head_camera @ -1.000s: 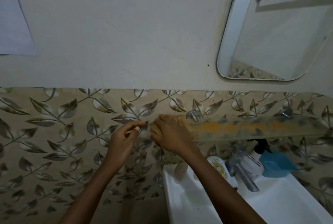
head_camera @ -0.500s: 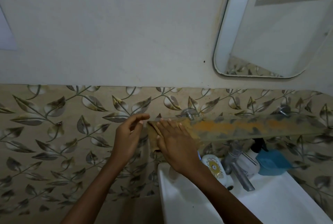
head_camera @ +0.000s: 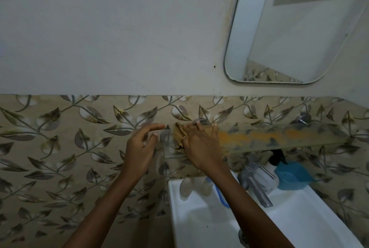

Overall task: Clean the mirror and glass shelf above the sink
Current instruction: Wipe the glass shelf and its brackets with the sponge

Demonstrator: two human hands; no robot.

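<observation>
The glass shelf runs along the leaf-patterned wall above the sink, streaked with orange and dark grime. My right hand lies flat on its left part, pressing a tan cloth onto the glass. My left hand hovers at the shelf's left end with fingers spread, the index finger touching the glass corner, holding nothing. The mirror, with a white rounded frame, hangs at the upper right above the shelf.
A white sink stands below with a chrome tap. Behind the tap are a white pump bottle and a blue container. Two metal brackets fix the shelf to the tiled wall.
My right hand has slid the cloth rightwards along the shelf, uncovering its left end. My left hand has opened up and stayed at the left corner.
</observation>
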